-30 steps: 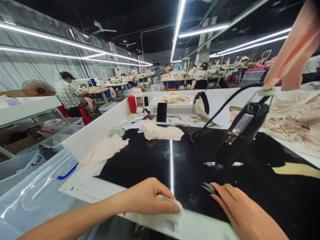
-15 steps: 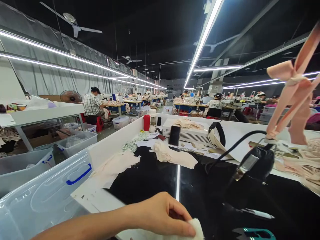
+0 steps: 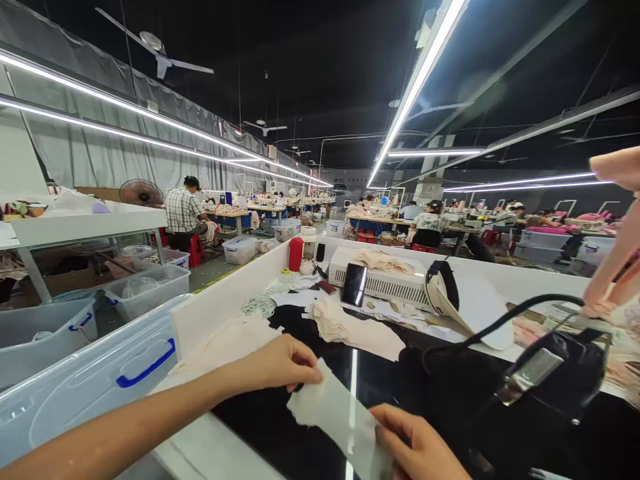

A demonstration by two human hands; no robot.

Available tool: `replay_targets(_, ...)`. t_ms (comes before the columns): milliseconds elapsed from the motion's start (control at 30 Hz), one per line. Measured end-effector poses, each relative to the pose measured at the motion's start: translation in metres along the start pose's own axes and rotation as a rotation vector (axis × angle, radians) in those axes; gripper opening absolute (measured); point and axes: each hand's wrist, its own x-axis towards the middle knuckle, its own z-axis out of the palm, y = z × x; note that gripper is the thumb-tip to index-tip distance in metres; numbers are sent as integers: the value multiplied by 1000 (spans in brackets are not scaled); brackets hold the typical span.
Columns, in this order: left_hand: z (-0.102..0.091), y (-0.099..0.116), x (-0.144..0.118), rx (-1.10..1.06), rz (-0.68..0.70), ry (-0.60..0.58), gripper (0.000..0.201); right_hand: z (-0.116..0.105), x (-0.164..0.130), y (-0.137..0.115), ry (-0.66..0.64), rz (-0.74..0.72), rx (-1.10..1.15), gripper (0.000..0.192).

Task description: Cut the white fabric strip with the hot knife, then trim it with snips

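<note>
A thin, pale fabric piece is stretched between my two hands above the glossy black tabletop. My left hand pinches its far left end between thumb and fingers. At the near right end, my right hand grips the edge, its thumb on top. Beyond them lies a stack of cream fabric pieces with uneven edges. Another pile of cream pieces rests at the left corner, just behind my left hand.
A phone leans against a white vented box. On the right are a black device with a thick cable and hanging pink strips. A lidded clear bin stands left; people sit at sewing tables beyond.
My left hand has moved up and left with the pale fabric piece. My right hand has come into view, holding the other end. The view has shifted, so the scissors-like teal tool is out of frame.
</note>
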Motion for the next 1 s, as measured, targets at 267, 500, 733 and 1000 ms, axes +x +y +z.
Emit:
replay_targets(267, -43, 27, 110, 127, 334, 334, 22, -55, 113, -30, 493, -258, -78, 53)
replay_targets(500, -31, -15, 149, 334, 427, 304, 18, -69, 160, 8, 507, -473, -407, 32)
replay_targets(733, -19, -39, 139, 476, 412, 193, 24, -68, 145, 44, 360, -496, -714, 23)
replay_targets(1000, -77, -35, 80, 662, 124, 282, 27, -66, 106, 37, 383, -622, -853, 50)
